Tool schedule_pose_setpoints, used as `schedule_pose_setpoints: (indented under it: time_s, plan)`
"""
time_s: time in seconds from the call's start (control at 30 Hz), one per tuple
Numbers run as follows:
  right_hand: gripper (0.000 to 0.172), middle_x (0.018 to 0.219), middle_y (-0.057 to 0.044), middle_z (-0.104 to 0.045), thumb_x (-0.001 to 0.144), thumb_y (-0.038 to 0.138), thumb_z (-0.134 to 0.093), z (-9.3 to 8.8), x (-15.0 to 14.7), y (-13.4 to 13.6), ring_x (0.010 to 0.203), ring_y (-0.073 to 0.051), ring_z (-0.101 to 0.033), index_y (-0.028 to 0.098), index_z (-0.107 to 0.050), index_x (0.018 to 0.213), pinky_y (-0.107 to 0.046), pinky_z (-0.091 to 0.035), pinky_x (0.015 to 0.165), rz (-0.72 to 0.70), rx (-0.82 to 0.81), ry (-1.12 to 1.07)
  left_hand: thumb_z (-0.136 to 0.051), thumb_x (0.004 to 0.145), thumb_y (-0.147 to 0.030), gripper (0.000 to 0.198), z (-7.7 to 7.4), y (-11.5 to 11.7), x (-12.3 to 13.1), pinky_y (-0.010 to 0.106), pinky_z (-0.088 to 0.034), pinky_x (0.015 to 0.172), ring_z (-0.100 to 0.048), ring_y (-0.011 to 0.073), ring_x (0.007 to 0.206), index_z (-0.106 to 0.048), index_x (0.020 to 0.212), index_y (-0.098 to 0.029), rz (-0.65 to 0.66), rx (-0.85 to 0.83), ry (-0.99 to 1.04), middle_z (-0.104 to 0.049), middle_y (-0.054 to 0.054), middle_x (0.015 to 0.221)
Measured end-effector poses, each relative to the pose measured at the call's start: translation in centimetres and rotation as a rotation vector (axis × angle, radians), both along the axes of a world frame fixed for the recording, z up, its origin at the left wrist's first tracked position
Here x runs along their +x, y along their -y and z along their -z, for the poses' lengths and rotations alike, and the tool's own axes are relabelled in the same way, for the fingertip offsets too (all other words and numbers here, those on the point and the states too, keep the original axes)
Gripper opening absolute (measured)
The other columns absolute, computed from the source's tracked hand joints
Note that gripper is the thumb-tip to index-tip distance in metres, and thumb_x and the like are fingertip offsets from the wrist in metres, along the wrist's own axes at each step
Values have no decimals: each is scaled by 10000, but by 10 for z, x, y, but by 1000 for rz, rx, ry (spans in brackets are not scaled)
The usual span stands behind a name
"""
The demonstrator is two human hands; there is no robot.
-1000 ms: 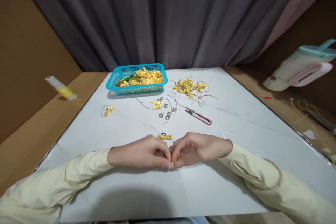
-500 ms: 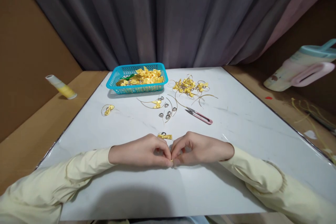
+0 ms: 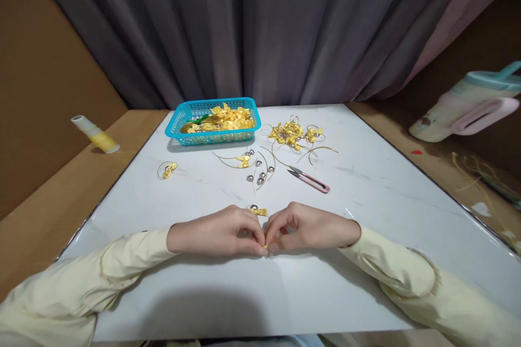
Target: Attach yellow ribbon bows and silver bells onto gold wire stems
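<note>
My left hand [image 3: 228,232] and my right hand [image 3: 305,229] meet fingertip to fingertip low over the table. Both are closed in a pinch on a thin gold cord [image 3: 266,247], of which only a tiny bit shows between the fingers. Just beyond the fingertips lies a yellow ribbon bow [image 3: 260,212] with a silver bell [image 3: 254,208] against it. Whether this bow is joined to the pinched cord is hidden by the fingers.
Yellow bows fill part of a blue basket [image 3: 171,129] at the back. A pile of bows on cords [image 3: 291,133] lies right of it. Thread snips [image 3: 309,180], loose silver bells [image 3: 261,176] and a single bow [image 3: 167,171] lie nearer. A tumbler [image 3: 431,119] stands far right, a thread spool [image 3: 95,134] left.
Both hands have risen very slightly, still pinched together. The bow and bell beyond them and the other things on the table lie as before.
</note>
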State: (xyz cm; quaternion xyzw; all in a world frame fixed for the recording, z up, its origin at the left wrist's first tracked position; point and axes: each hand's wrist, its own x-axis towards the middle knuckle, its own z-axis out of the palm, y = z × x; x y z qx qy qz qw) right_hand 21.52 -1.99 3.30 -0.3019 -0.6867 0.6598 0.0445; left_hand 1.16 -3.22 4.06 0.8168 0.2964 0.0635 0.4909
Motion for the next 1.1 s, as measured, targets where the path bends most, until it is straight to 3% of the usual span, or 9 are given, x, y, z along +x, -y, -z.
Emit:
schedule_pose_setpoints:
  time_s: [0.2, 0.43, 0.73, 0.83, 1.03, 1.1]
  plan:
    - [218, 816, -40, -650, 705, 230, -609, 3, -1, 2, 679, -101, -530, 110, -719, 850, -204, -413, 614, -34, 22, 15, -568, 845, -233, 132, 0, -1, 1, 214, -435, 713, -569, 126, 773, -666, 811, -151, 75, 83, 8, -633, 30, 781]
    - [222, 809, -49, -661, 706, 220, -595, 3, -3, 4, 653, -102, -527, 92, -721, 836, -203, -400, 580, -15, 102, 31, -582, 829, -188, 96, -2, -1, 2, 204, -424, 704, -566, 117, 767, -656, 784, -148, 77, 97, -32, -632, 20, 778]
    - [176, 878, -54, -675, 729, 172, -585, -1, -5, 7, 769, -138, -588, 125, -717, 834, -234, -454, 705, 72, 266, 9, -578, 823, -182, 83, -1, -4, -1, 200, -410, 672, -556, 106, 731, -639, 783, -143, 19, 129, -65, -609, 12, 779]
    - [186, 899, -60, -676, 737, 145, -567, -1, -5, 8, 797, -144, -591, 120, -715, 847, -245, -455, 755, 66, 305, -1, -576, 825, -201, 95, 0, -4, -2, 203, -413, 682, -563, 112, 742, -641, 785, -145, 14, 124, -66, -616, 18, 794]
    - [161, 888, -56, -680, 760, 165, -569, 1, -6, 9, 766, -134, -603, 127, -712, 824, -242, -474, 718, 45, 330, -9, -577, 816, -186, 95, 1, -5, -2, 192, -418, 675, -570, 112, 744, -655, 791, -137, 36, 84, -70, -623, 21, 795]
    - [142, 864, -55, -685, 768, 162, -579, 1, -7, 8, 835, -149, -603, 133, -711, 808, -270, -468, 798, 41, 398, -50, -576, 815, -188, 97, 0, -6, -3, 191, -417, 667, -567, 110, 735, -655, 795, -135, 26, 80, -68, -619, 21, 801]
